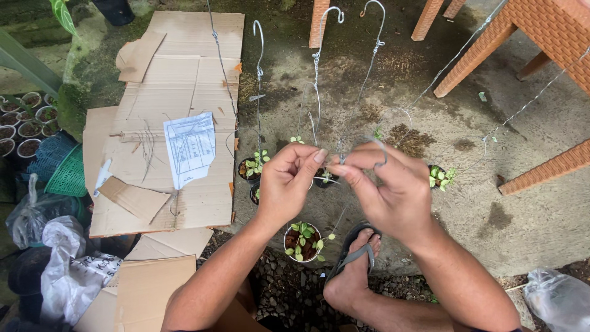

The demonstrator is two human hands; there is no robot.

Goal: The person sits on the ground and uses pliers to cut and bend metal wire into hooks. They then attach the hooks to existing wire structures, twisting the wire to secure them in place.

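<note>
My left hand [289, 181] and my right hand [387, 187] meet in front of me, both pinching a thin metal wire [362, 157] whose end curls into a loop near my right fingers. Below my hands stands a small white pot [302, 243] with a green seedling in reddish soil. Several small dark pots with seedlings [253, 167] sit on the concrete beyond my hands, each tied to a long wire hanger with a hook [316, 58] at the top. My foot in a grey sandal [355, 258] rests beside the white pot.
Flattened cardboard [175, 117] with a printed paper sheet [189, 147] lies at left. Green baskets [64, 172], plastic bags [67, 270] and a row of pots [24, 120] line the left edge. Woven orange chair legs [491, 49] stand at upper right; a clear bag [556, 295] lies bottom right.
</note>
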